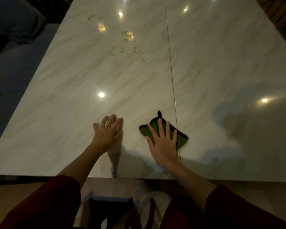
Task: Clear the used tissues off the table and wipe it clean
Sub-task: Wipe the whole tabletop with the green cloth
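Note:
My right hand (pixel 163 142) lies flat, fingers spread, on a green cloth with black edging (pixel 181 139) near the front of the glossy white marble table (pixel 56 113). My left hand (pixel 106 133) rests open on the bare tabletop to the cloth's left, palm down, holding nothing. Yellowish spill marks and droplets (pixel 130 40) spread over the far middle of the table, with a smaller smear (pixel 94 17) further back. Fine specks (pixel 96 94) lie nearer, beside a lamp reflection. No tissues show on the tabletop.
A thin seam (pixel 171 68) runs front to back through the tabletop, just right of the cloth. A dark blue seat (pixel 12 22) stands along the left edge. Below the front edge I see dark red sleeves and something white (pixel 149 202) in my lap.

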